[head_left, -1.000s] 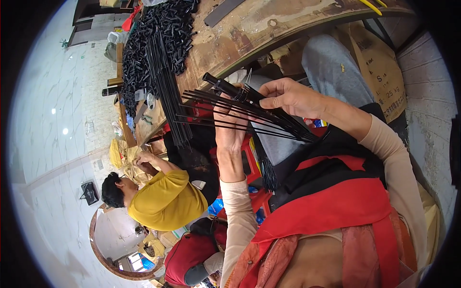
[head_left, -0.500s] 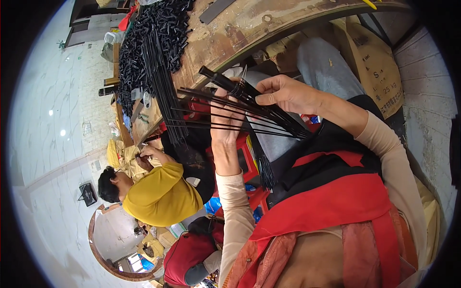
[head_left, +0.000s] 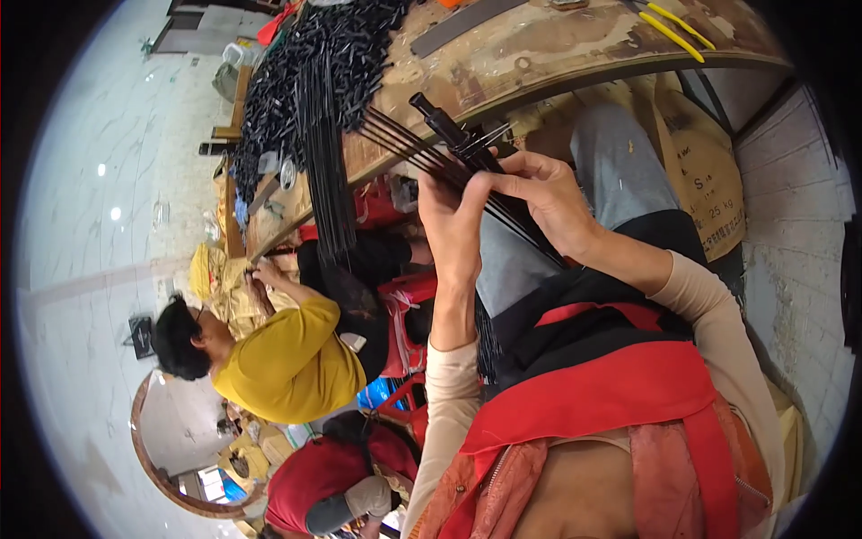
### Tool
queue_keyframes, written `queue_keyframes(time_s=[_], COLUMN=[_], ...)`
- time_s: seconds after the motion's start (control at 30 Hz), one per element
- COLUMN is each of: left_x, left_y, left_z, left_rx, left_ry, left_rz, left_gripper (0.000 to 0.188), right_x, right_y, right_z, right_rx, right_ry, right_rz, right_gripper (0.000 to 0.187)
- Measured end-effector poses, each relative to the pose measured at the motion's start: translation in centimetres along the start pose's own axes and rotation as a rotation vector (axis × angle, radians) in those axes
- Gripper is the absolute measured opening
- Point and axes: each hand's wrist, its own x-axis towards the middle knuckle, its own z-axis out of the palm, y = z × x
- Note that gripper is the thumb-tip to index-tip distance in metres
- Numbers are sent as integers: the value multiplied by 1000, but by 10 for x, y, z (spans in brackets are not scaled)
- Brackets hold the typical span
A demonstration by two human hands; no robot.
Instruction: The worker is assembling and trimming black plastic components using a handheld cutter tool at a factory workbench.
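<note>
Between my hands is what looks like an umbrella frame: a stepped black tube [head_left: 442,124] with thin black rods [head_left: 402,145] running along it. My left hand [head_left: 453,225] is closed round the rods, its thumb up against the tube and its other fingers mostly hidden behind. Thumb and fingertips of my right hand [head_left: 552,198] pinch the frame just below the tube's collar, close to my left thumb. A few thin pieces [head_left: 489,137] stick out sideways there. The rods' lower ends reach toward my lap.
On the wooden workbench [head_left: 485,72] lie a pile of short black parts [head_left: 314,54], a bundle of long black rods [head_left: 328,171], a flat grey bar [head_left: 467,25] and yellow-handled pliers [head_left: 669,31]. A co-worker in yellow [head_left: 283,359] and another in dark red [head_left: 314,485] sit to my left.
My left thumb has come across to meet my right fingers at the frame. The rods, fanned out before, now lie closer together. The whole view has shifted slightly.
</note>
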Motion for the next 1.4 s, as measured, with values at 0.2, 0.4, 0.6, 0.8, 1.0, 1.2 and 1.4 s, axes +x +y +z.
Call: queue_keyframes(time_s=[0.2, 0.4, 0.6, 0.8, 1.0, 1.2, 1.4], left_x=[2, 1, 1, -5, 1, 4, 6], left_y=[14, 12, 6, 16, 11, 11, -1], left_z=[-7, -5, -10, 17, 12, 13, 3], left_rx=[33, 39, 161, 287, 63, 146, 16], left_ry=[113, 86, 95, 224, 170, 166, 66], left_rz=[-14, 18, 46, -12, -81, -95, -123], left_gripper=[24, 25, 22, 18, 15, 15, 19], right_x=[0, 15, 24, 9, 23, 23, 6], right_y=[-3, -6, 3, 7, -1, 10, 15], right_z=[9, -6, -15, -1, -14, -20, -16], right_rx=[-30, 152, 305, 163, 303, 306, 107], right_ry=[-67, -156, -178, -115, -173, -158, -122], right_rz=[-37, 128, 255, 84, 219, 251, -7], right_gripper=[22, 22, 15, 18, 21, 18, 11])
